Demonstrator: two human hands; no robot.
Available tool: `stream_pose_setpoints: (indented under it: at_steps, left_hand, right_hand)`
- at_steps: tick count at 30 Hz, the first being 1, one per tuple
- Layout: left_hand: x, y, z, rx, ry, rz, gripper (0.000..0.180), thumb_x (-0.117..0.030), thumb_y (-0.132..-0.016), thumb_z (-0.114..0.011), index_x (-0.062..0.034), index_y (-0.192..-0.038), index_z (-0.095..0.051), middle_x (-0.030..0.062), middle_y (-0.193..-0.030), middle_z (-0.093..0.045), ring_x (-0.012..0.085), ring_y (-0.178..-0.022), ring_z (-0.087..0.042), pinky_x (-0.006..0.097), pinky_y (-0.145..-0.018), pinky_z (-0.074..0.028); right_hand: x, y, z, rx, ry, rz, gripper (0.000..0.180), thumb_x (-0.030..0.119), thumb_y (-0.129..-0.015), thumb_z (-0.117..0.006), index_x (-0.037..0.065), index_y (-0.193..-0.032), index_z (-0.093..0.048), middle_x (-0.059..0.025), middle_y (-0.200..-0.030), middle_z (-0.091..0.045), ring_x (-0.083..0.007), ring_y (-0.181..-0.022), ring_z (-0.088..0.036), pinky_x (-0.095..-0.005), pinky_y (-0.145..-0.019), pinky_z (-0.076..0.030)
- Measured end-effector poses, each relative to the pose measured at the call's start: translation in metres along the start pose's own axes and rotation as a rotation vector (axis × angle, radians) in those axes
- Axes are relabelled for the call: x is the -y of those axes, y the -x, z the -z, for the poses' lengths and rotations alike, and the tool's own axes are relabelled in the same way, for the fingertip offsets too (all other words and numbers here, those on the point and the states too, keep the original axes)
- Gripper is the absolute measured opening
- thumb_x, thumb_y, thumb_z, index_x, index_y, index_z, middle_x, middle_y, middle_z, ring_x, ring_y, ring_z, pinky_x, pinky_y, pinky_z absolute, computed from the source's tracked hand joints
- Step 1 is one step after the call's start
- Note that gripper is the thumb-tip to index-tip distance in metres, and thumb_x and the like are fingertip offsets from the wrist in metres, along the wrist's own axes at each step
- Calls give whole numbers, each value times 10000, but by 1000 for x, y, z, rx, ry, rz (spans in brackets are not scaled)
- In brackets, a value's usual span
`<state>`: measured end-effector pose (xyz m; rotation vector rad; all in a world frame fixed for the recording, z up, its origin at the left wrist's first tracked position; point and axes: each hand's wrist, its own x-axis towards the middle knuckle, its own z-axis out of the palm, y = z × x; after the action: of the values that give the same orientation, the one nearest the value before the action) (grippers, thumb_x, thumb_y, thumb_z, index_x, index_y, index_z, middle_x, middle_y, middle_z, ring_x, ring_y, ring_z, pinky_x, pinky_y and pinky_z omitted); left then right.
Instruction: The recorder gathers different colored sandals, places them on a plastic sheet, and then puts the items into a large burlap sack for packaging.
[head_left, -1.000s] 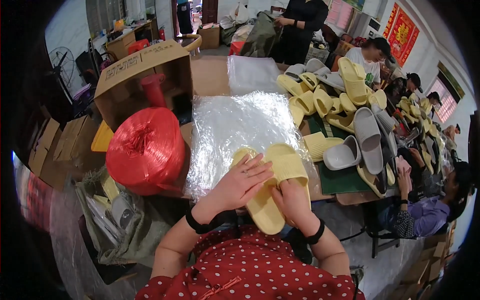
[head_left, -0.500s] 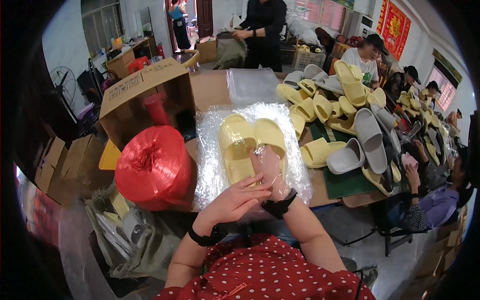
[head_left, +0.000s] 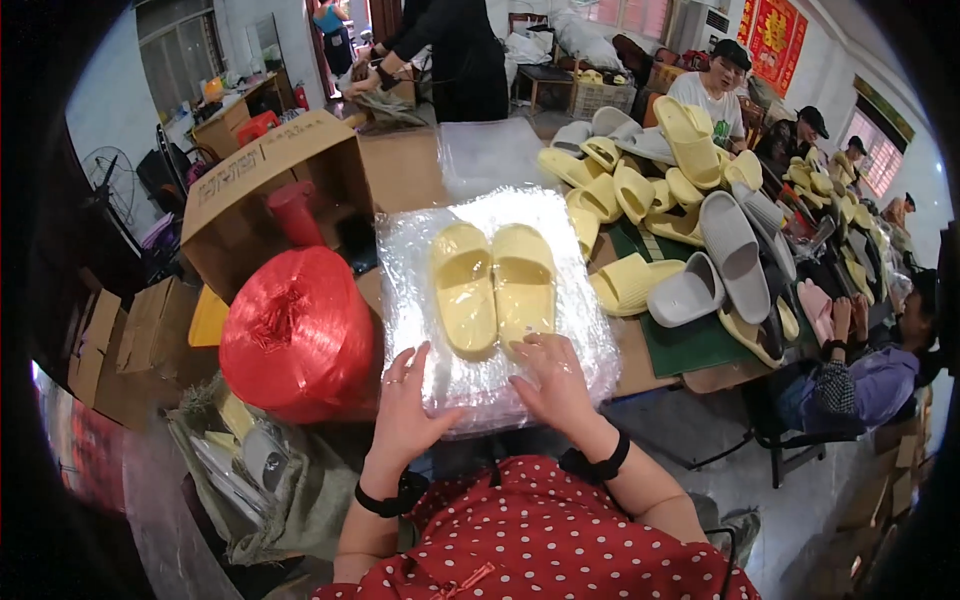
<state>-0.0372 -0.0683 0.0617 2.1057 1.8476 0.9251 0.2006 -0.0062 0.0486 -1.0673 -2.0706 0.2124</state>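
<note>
**Pale-yellow ribbed slippers lie side by side in clear film before two spread hands**

The pair of pale-yellow, open-toed slippers [head_left: 526,290] rests on the glossy square stack of clear plastic bags [head_left: 405,265], toes pointing away from the person, with glints of transparent film across them. The person's left hand [head_left: 408,402] is at the near left part of the stack, fingers spread and thumb held apart. The right hand [head_left: 552,385] is beside the heel of the right slipper, its fingers loosely curved and parted from the thumb; whether its fingertips touch that heel cannot be told.

Left of the stack sits a large, shiny red ball of plastic twine [head_left: 295,340]. Behind it, an open brown cardboard box [head_left: 270,155] lies with its mouth facing the person and a red, cylindrical container [head_left: 293,212] at its opening. Beyond the bags is a flatter, frosted-looking pile of clear plastic sheets [head_left: 490,155]. To the right, a jumbled heap of yellow and grey slippers [head_left: 735,255] spreads partly over a flat, dark-green mat [head_left: 665,350].
</note>
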Motion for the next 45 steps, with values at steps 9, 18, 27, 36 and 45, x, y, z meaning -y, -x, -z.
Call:
stream_pose_setpoints:
  at_steps: [9,18,27,36,45]
  left_hand:
    - [12,6,-23,46,418,257,611,-68,-861,-567,-102,-1444,-387,101,-700,-597,199,-616,-605,319,-629,-489]
    - [24,7,-8,-27,722,306,526,5,-900,-517,-69,-1417,-456,3,-695,-597,51,-620,-548,212,-587,-455]
    - [28,7,-1,6,605,238,396,6,-896,-516,-51,-1278,-606,43,-713,-599,66,-617,-546,233,-578,-443]
    - [43,6,4,23,440,-9,287,-17,-866,-565,-4,-1130,-676,101,-750,-625,159,-683,-603,277,-621,-474]
    - [20,10,21,145,569,-114,344,-201,-722,-796,-8,-993,-710,79,-967,-624,194,-785,-603,323,-720,-494]
  right_hand:
    - [-23,-11,-19,-19,-78,-186,237,46,-827,-618,17,-1058,-573,-205,-1114,-526,-419,-913,-579,-466,-767,-506]
    - [3,41,63,-28,-362,18,116,106,-789,-745,79,-898,-718,-45,-717,-653,-196,-579,-619,-285,-521,-482]
    - [-44,18,95,258,135,165,515,-43,-700,-614,172,-1166,-657,-21,-1427,-494,-315,-1074,-509,-393,-912,-467]
    - [-75,35,86,121,-49,96,166,51,-742,-703,127,-890,-707,5,-990,-716,-245,-858,-541,-348,-801,-452]
    - [-74,26,67,-218,-323,-348,145,119,-879,-650,-10,-833,-697,-92,-724,-639,-153,-675,-598,-275,-627,-452]
